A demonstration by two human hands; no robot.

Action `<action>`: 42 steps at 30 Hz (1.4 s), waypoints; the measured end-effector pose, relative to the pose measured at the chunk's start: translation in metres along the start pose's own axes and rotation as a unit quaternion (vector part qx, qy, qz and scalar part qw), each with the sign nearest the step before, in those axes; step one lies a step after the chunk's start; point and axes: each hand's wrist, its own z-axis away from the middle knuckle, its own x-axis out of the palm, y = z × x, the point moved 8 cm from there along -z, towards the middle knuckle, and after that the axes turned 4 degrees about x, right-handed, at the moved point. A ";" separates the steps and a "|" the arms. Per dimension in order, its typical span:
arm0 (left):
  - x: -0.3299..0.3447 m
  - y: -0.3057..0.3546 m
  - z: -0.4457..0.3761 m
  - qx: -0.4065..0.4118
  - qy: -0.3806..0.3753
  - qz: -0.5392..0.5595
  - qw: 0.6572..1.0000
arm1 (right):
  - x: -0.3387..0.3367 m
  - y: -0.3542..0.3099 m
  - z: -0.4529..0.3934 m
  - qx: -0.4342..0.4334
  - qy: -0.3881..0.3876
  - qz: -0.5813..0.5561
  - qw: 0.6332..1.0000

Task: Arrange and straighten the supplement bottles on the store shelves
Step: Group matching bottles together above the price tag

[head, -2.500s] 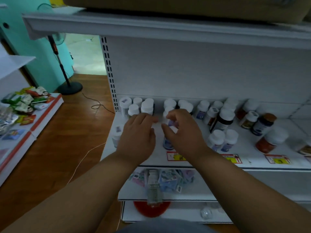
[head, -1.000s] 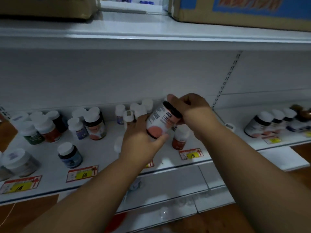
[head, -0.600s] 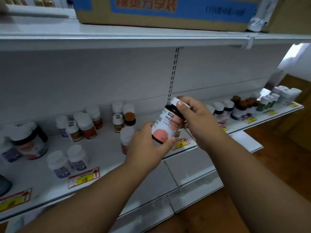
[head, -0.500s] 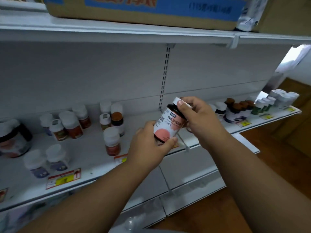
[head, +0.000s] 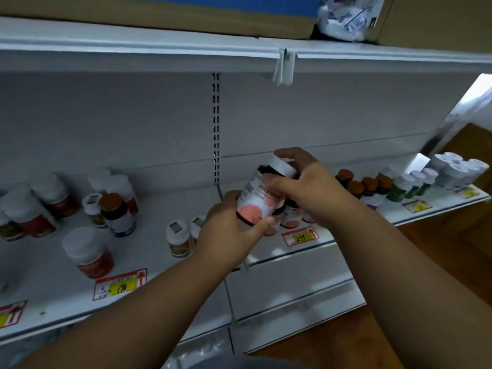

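Note:
A dark supplement bottle [head: 257,198] with a white cap and a white-and-pink label hangs tilted above the white shelf [head: 149,251]. My left hand [head: 229,230] cups its base from below. My right hand [head: 300,182] grips its cap and upper body. Right behind it on the shelf stand similar pink-labelled bottles [head: 291,217], partly hidden by my hands. Two small white-capped bottles [head: 178,238] stand just left of my left hand.
Several mixed bottles [head: 114,214] stand scattered on the left part of the shelf, and brown-capped [head: 367,187] and white bottles [head: 452,169] line the right part. Price tags [head: 300,235] mark the front edge. A cardboard box [head: 159,12] sits on the shelf above. Wooden floor lies at right.
My hands left the white bottles at the left end and picked up the pink-labelled bottle. My view and both hands have since moved rightward along the shelf with it.

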 end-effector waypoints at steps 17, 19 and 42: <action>0.087 0.040 -0.036 0.209 0.075 -0.247 0.943 | -0.010 0.045 -0.158 -0.134 -0.180 0.273 0.936; 0.089 0.039 -0.036 0.194 0.096 -0.245 0.945 | 0.008 0.055 -0.158 -0.146 -0.241 0.310 0.908; 0.070 0.047 -0.021 0.065 0.120 -0.245 0.960 | 0.029 0.064 -0.140 -0.115 -0.301 0.345 0.882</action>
